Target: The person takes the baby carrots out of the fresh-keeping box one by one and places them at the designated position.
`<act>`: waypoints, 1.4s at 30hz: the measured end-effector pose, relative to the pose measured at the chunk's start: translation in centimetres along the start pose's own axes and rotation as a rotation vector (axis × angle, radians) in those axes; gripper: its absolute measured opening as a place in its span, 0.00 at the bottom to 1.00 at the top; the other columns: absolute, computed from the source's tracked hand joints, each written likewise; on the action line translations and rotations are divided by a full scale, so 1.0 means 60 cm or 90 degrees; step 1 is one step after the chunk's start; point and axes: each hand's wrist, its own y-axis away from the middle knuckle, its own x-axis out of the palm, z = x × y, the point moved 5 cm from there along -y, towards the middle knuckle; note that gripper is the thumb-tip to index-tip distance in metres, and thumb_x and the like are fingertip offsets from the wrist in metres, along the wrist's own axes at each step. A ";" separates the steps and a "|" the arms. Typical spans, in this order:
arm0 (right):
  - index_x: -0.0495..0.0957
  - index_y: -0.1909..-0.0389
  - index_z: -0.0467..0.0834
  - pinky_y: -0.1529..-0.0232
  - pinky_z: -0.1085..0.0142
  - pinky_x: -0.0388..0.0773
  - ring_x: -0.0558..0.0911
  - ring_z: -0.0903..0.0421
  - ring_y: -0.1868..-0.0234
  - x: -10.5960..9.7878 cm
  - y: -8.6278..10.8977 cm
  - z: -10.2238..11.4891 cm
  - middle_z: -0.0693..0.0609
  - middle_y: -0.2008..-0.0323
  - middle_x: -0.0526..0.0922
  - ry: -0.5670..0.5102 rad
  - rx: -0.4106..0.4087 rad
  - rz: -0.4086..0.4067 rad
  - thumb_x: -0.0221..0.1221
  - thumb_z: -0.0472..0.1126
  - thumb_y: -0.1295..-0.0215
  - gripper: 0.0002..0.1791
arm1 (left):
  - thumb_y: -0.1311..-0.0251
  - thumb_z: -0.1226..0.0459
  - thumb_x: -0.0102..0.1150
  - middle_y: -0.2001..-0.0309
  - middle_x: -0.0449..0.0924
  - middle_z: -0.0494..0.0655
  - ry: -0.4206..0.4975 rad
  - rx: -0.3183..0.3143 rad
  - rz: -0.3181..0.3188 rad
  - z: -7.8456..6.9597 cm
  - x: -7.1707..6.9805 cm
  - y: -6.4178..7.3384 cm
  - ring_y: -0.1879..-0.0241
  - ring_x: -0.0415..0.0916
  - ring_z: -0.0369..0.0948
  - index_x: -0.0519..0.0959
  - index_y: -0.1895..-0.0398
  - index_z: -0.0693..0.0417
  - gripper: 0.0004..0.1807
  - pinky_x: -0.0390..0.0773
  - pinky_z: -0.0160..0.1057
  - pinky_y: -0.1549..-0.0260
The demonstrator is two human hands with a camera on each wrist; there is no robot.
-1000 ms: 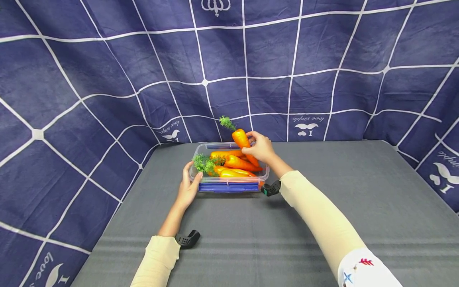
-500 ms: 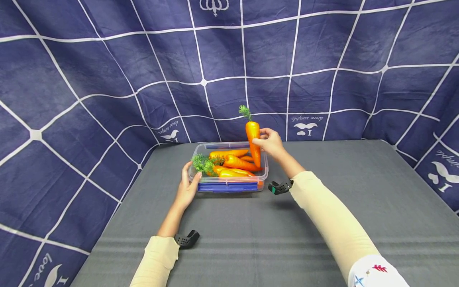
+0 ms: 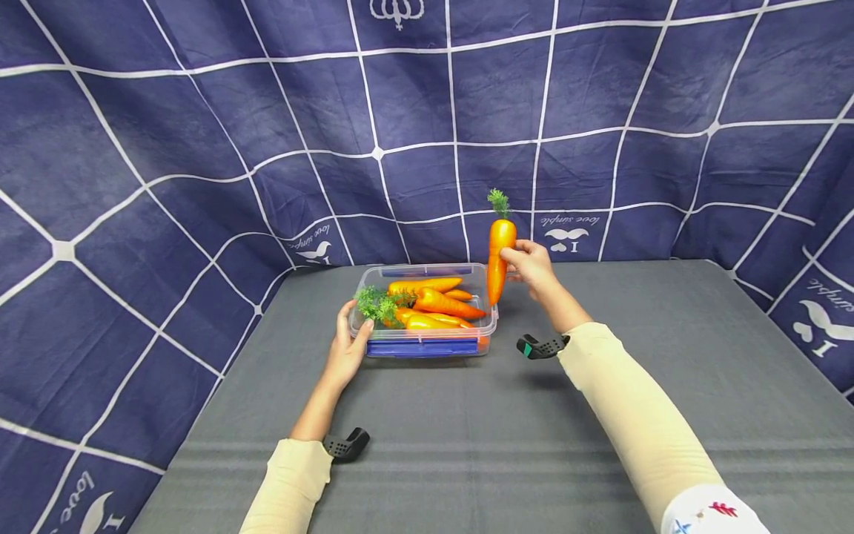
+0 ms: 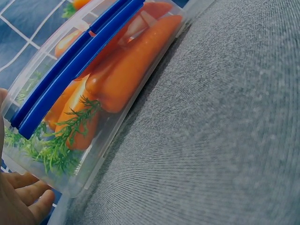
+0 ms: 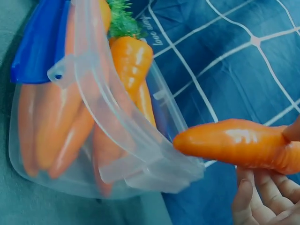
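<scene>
A clear plastic food container [image 3: 427, 334] with a blue clip [image 3: 422, 347] along its near side sits on the grey cloth, its top uncovered. Inside lie several orange carrots [image 3: 447, 302], their green leafy tops [image 3: 377, 304] bunched at the left end. My left hand [image 3: 343, 354] holds that end, thumb at the near corner and fingers around the end wall. Between the thumb and fingers of my right hand [image 3: 536, 268] is one carrot [image 3: 500, 241], leaves up. In the right wrist view, this carrot's [image 5: 225, 140] tip is close by the container's right end wall.
Grey ribbed cloth [image 3: 427, 445] covers the table. A navy curtain [image 3: 580, 96] with white grid lines hangs right behind the container and along the left and right sides. Each wrist carries a black strap [image 3: 347, 445].
My right hand has lifted the carrot up from over the container and carried it right, past the right rim, turning it from slanted to nearly upright. The left hand stays at the container.
</scene>
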 end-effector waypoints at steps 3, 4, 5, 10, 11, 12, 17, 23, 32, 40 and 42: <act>0.69 0.43 0.30 0.71 0.69 0.79 0.79 0.62 0.74 -0.015 0.001 -0.003 0.51 0.64 0.77 0.010 0.004 -0.007 0.55 0.37 0.41 0.25 | 0.29 0.55 0.50 0.35 0.63 0.68 -0.005 -0.003 0.000 0.000 0.001 0.001 0.40 0.65 0.60 0.52 0.27 0.47 0.32 0.60 0.59 0.40; 0.70 0.43 0.30 0.71 0.69 0.79 0.79 0.62 0.75 -0.019 0.001 -0.006 0.51 0.64 0.76 0.016 0.005 -0.007 0.55 0.37 0.41 0.25 | 0.29 0.55 0.50 0.35 0.63 0.69 -0.006 -0.004 -0.001 0.000 0.001 0.001 0.41 0.65 0.60 0.52 0.27 0.46 0.32 0.61 0.59 0.41; 0.70 0.44 0.30 0.71 0.68 0.79 0.79 0.62 0.75 -0.024 0.002 -0.008 0.51 0.65 0.76 0.023 0.008 -0.007 0.56 0.38 0.40 0.24 | 0.29 0.55 0.50 0.36 0.64 0.69 -0.007 -0.006 -0.001 0.000 0.001 0.001 0.41 0.66 0.60 0.52 0.27 0.46 0.31 0.61 0.59 0.41; 0.69 0.43 0.29 0.69 0.68 0.80 0.77 0.61 0.74 -0.044 0.006 -0.030 0.49 0.63 0.75 0.063 0.031 -0.005 0.56 0.39 0.39 0.25 | 0.29 0.55 0.51 0.36 0.64 0.69 -0.007 -0.005 -0.006 -0.002 0.000 0.002 0.42 0.66 0.61 0.53 0.27 0.46 0.31 0.61 0.60 0.41; 0.69 0.43 0.29 0.69 0.68 0.80 0.77 0.61 0.74 -0.047 0.007 -0.035 0.48 0.62 0.75 0.069 0.037 -0.005 0.56 0.39 0.39 0.26 | 0.29 0.55 0.51 0.36 0.64 0.69 -0.007 -0.004 -0.006 -0.002 0.000 0.002 0.41 0.65 0.61 0.53 0.27 0.47 0.31 0.61 0.60 0.41; 0.68 0.42 0.29 0.69 0.68 0.80 0.77 0.61 0.74 -0.050 0.008 -0.041 0.48 0.62 0.75 0.077 0.043 -0.005 0.57 0.39 0.39 0.26 | 0.29 0.55 0.51 0.35 0.63 0.69 -0.008 -0.003 -0.007 -0.002 0.000 0.002 0.41 0.65 0.61 0.53 0.27 0.47 0.31 0.60 0.60 0.41; 0.68 0.42 0.29 0.72 0.69 0.79 0.76 0.64 0.78 -0.056 0.010 -0.070 0.51 0.66 0.76 0.081 0.067 0.004 0.57 0.39 0.38 0.26 | 0.29 0.55 0.51 0.36 0.64 0.69 -0.008 -0.005 -0.007 -0.002 -0.001 0.003 0.43 0.66 0.61 0.53 0.27 0.47 0.31 0.61 0.60 0.42; 0.65 0.38 0.28 0.74 0.71 0.77 0.77 0.64 0.78 -0.059 0.016 -0.099 0.52 0.68 0.77 0.094 0.090 0.029 0.57 0.39 0.37 0.30 | 0.29 0.55 0.50 0.36 0.64 0.69 -0.004 -0.001 -0.003 -0.001 -0.001 0.001 0.44 0.67 0.60 0.53 0.27 0.47 0.31 0.61 0.60 0.42; 0.65 0.40 0.28 0.74 0.69 0.77 0.78 0.64 0.78 -0.061 0.029 -0.135 0.51 0.70 0.79 0.161 0.141 0.045 0.59 0.43 0.38 0.31 | 0.29 0.54 0.50 0.35 0.63 0.69 -0.013 -0.001 -0.002 0.000 -0.001 0.001 0.41 0.65 0.62 0.53 0.27 0.46 0.31 0.60 0.61 0.41; 0.69 0.49 0.30 0.78 0.70 0.73 0.78 0.64 0.80 -0.061 0.032 -0.148 0.55 0.78 0.77 0.191 0.156 0.042 0.61 0.43 0.39 0.24 | 0.29 0.55 0.50 0.33 0.61 0.69 -0.011 -0.005 -0.001 0.000 0.000 0.001 0.40 0.64 0.62 0.52 0.27 0.47 0.32 0.60 0.61 0.40; 0.70 0.52 0.32 0.77 0.70 0.73 0.78 0.64 0.81 -0.060 0.031 -0.150 0.56 0.78 0.77 0.198 0.163 0.040 0.61 0.43 0.39 0.22 | 0.29 0.55 0.50 0.34 0.61 0.69 -0.008 -0.003 -0.002 0.000 0.000 0.001 0.40 0.65 0.62 0.52 0.27 0.47 0.32 0.60 0.60 0.41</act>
